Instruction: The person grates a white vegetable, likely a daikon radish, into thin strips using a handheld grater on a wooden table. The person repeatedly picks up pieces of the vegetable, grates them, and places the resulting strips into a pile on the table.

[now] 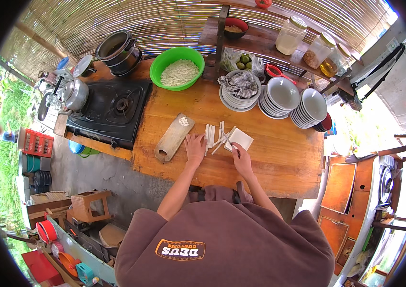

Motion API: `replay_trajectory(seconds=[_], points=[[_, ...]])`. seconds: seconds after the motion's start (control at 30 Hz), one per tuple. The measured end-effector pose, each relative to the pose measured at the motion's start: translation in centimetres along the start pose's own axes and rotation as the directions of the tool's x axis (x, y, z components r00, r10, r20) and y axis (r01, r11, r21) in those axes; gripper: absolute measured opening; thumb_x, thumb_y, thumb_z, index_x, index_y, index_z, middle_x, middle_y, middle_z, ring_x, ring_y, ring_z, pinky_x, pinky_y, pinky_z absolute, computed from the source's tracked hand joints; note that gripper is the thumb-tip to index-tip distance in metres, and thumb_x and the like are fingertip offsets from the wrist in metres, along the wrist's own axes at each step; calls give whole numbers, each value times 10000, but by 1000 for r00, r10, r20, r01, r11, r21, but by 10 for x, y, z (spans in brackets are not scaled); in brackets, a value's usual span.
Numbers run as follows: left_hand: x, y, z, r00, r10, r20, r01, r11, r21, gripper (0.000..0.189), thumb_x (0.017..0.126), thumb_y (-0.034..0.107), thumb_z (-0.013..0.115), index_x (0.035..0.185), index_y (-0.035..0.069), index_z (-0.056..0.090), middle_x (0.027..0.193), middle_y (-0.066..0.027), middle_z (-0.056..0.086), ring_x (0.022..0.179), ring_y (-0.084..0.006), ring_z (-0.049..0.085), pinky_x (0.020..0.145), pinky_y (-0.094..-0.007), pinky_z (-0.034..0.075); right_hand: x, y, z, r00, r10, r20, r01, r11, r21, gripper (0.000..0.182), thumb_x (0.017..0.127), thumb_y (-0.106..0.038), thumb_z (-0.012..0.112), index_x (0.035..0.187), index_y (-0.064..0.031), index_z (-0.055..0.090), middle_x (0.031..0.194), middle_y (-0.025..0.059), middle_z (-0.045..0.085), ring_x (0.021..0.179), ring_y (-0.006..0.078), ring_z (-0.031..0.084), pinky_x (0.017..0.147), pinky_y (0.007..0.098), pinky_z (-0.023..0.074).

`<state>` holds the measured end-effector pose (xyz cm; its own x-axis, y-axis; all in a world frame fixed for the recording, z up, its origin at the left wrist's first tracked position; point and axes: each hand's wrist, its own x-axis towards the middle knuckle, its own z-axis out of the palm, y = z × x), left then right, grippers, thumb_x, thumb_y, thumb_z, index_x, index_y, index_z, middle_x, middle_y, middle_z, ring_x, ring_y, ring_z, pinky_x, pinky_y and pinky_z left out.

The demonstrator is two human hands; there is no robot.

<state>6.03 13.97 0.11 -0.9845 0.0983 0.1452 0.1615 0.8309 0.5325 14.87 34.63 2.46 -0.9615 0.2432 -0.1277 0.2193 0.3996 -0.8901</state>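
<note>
My right hand [241,158] grips a slim knife [227,139], its blade pointing away from me across the near left corner of a stack of pale square sheets [240,139]. Left of that stack lie several narrow white strips [210,134], some side by side and others askew. My left hand [196,146] rests palm down between these strips and a wooden cutting board [173,138], fingers slightly apart. Whether its fingertips touch a strip is hard to see. Small white cut pieces [184,121] sit on the board's far end.
A black gas stove [113,107] with a metal kettle [75,95] stands left on the wooden table [278,161]. Behind are a green basin [156,70] of white crumbly food, a dark pot [122,59] and stacked bowls [283,93]. Jars [290,36] line a shelf.
</note>
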Motion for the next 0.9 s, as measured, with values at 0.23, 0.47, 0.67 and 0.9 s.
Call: replay_trajectory(seconds=[0.23, 0.47, 0.67, 0.9], points=[[-3, 1, -1, 998, -41, -47, 38, 998, -50, 252, 876, 259, 735, 1098, 142, 752, 1094, -62, 650, 1130, -293, 512, 1033, -457, 369, -2, 7, 18, 987, -143, -71, 144, 990, 9, 293, 1012, -182, 584, 1282, -97, 657, 724, 96, 597, 629, 176, 527, 609, 339, 451], [7, -7, -2, 1000, -23, 8, 23, 995, -100, 175, 872, 248, 742, 1000, 128, 750, 1052, -46, 660, 1130, -278, 517, 1015, -446, 373, -6, 0, 23, 985, -129, -112, 128, 992, -14, 297, 1009, -178, 586, 1287, -101, 657, 725, 93, 598, 632, 165, 526, 607, 335, 450], [16, -19, -21, 1000, -13, -5, 10, 944, -331, 136, 875, 202, 741, 938, 83, 727, 911, -52, 702, 944, -269, 600, 887, -410, 455, -10, -17, 29, 989, -74, -125, 70, 997, -31, 302, 1013, -175, 578, 1295, -94, 651, 730, 71, 582, 652, 145, 518, 617, 327, 449], [28, -91, -67, 938, -320, -133, 211, 832, -512, 187, 881, 188, 721, 957, 17, 714, 871, -112, 738, 710, -213, 645, 670, -333, 500, 1, -32, 66, 991, -101, -86, 100, 995, -16, 298, 1021, -174, 574, 1296, -87, 649, 736, 50, 573, 660, 138, 507, 619, 318, 439]])
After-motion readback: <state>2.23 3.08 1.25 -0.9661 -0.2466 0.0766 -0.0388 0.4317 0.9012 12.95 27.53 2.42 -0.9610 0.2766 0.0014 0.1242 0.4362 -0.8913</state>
